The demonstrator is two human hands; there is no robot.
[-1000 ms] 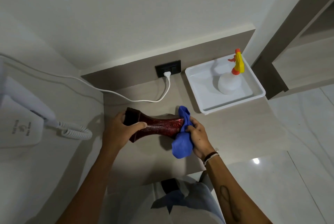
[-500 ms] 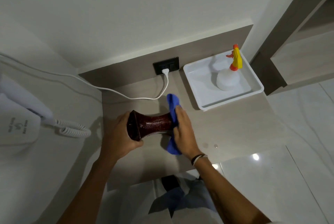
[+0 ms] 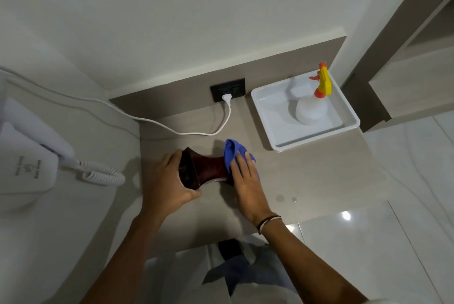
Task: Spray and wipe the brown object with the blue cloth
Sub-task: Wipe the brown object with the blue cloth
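Two hands on the job: the left hand (image 3: 167, 181) grips the flared end of the glossy dark-brown vase-shaped object (image 3: 204, 168), lying sideways over the beige counter (image 3: 307, 176), while the right hand (image 3: 247, 181) presses the crumpled blue cloth (image 3: 232, 154) against its other end.
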